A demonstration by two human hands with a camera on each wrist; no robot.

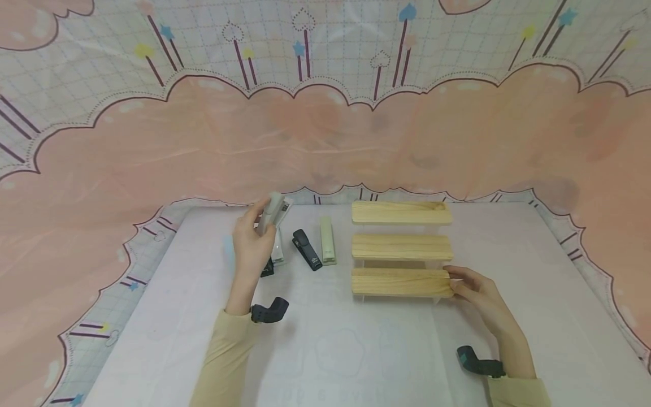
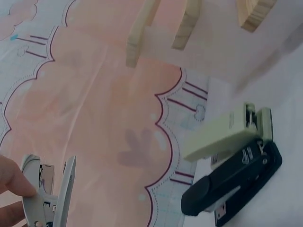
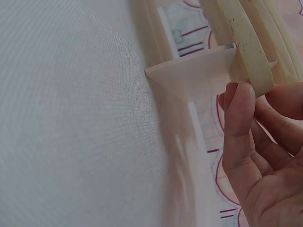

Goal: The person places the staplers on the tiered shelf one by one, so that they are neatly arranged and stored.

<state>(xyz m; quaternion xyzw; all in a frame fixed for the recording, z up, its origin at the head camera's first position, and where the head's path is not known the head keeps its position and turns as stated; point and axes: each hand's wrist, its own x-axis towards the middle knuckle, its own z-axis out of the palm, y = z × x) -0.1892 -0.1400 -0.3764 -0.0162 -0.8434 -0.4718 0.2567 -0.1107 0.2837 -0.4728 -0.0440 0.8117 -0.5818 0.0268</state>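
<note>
My left hand (image 1: 250,243) holds a light grey stapler (image 1: 272,212) up at the far left of the table; its hinged parts stand apart in the left wrist view. Just below that hand, partly hidden by it, are a white stapler (image 1: 277,251) and a black object (image 1: 267,268). To their right lie a black stapler (image 1: 307,250) and a pale green stapler (image 1: 328,240). My right hand (image 1: 480,297) pinches the right end of the front wooden ledge (image 1: 402,282) on a three-tier rack with see-through supports (image 3: 199,73).
Behind the front ledge rise the middle ledge (image 1: 402,247) and the back ledge (image 1: 396,215). Something light blue (image 1: 229,251) shows left of my left wrist. A white cover lies over the table (image 1: 335,350), and a patterned cloth (image 1: 315,141) hangs behind it.
</note>
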